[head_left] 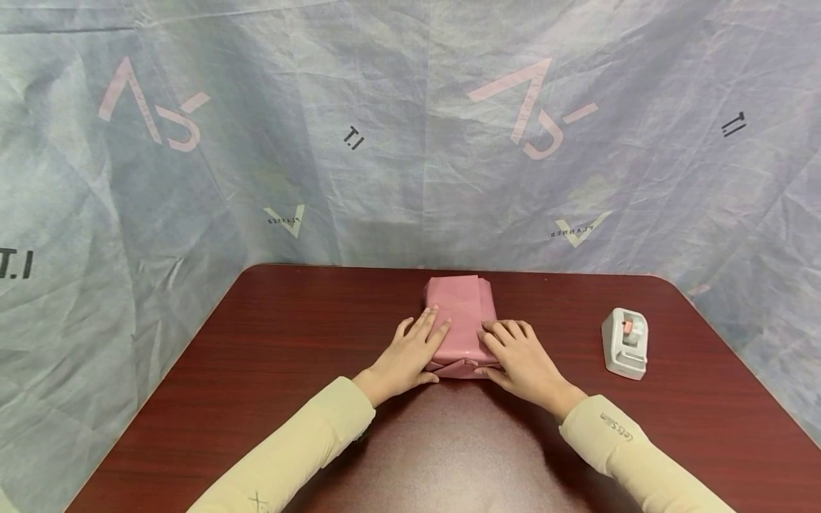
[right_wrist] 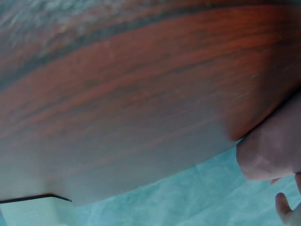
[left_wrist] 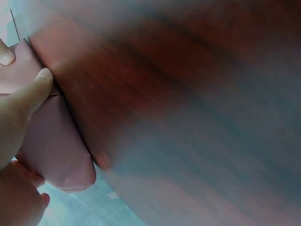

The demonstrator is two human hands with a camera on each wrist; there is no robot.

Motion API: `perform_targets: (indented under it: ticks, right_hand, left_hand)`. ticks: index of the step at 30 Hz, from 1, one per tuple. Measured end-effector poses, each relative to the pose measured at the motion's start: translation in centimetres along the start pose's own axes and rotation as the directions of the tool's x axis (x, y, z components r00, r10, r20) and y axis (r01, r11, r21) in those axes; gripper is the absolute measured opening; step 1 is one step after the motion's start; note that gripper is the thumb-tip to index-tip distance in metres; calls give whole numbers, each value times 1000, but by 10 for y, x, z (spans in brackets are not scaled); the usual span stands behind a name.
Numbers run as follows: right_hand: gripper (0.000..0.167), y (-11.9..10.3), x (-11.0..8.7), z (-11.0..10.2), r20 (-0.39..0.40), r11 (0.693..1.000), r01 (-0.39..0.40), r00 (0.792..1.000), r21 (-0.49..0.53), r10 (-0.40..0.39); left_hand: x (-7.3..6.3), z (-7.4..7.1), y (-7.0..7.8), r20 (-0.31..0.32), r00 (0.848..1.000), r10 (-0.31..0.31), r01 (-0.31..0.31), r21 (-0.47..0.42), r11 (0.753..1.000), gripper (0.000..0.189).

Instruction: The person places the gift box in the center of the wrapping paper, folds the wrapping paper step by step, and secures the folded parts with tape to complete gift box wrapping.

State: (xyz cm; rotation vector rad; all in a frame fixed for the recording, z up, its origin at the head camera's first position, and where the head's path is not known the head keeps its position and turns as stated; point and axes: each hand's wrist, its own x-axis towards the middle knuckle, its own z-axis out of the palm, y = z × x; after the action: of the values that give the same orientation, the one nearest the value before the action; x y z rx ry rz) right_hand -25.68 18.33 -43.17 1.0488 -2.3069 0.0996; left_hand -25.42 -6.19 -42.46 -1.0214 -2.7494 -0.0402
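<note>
A pink wrapped package [head_left: 457, 306] lies near the table's far edge, its near end folded into overlapping flaps. At its left side my left hand [head_left: 407, 356] holds it, fingers spread over the top and thumb low by the near end. My right hand [head_left: 522, 360] grips the right near corner, with bent fingers on the top edge and the thumb against the folded end. In the left wrist view, the left thumb [left_wrist: 35, 92] presses on the package's folded end [left_wrist: 61, 146]. The right wrist view catches only one corner of the package [right_wrist: 268, 150], with fingertips below it.
To the right, on the dark red wooden table [head_left: 288, 335], stands a white tape dispenser [head_left: 625, 343]. Part of that dispenser [right_wrist: 37, 212] also enters the right wrist view. A grey printed cloth [head_left: 398, 178] hangs behind the table and along its sides.
</note>
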Motion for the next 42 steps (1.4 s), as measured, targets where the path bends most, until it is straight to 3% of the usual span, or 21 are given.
perform_targets:
  ticks: [5, 10, 14, 17, 25, 29, 37, 42]
  right_hand:
    - [56, 0, 1, -2, 2, 1000, -5, 1000, 11, 5]
    - [56, 0, 1, -3, 11, 1000, -11, 1000, 19, 11]
    - [56, 0, 2, -4, 28, 999, -27, 999, 30, 26]
    - [57, 0, 2, -3, 39, 999, -41, 998, 34, 40]
    - [61, 2, 3, -6, 42, 995, -57, 998, 85, 53]
    - [68, 5, 1, -8, 72, 993, -47, 997, 112, 39]
    - [71, 4, 1, -8, 77, 993, -37, 997, 113, 28]
    - [72, 3, 1, -8, 79, 993, -41, 996, 106, 33]
  left_hand:
    - [-1, -3, 0, -15, 1000, 27, -27, 9, 1000, 92]
    - [-1, -7, -2, 18, 999, 31, -31, -6, 999, 95]
    - [0, -7, -2, 10, 1000, 8, -8, -44, 999, 92]
    - [1, -3, 3, -34, 999, -21, 19, -49, 999, 87]
    - [3, 5, 8, -117, 992, -41, 49, 73, 996, 75]
    - [3, 5, 8, -122, 992, -42, 52, 79, 995, 74]
    - [4, 3, 12, -88, 992, -95, 93, -25, 995, 78]
    - [6, 2, 15, -99, 987, -123, 124, 3, 992, 74]
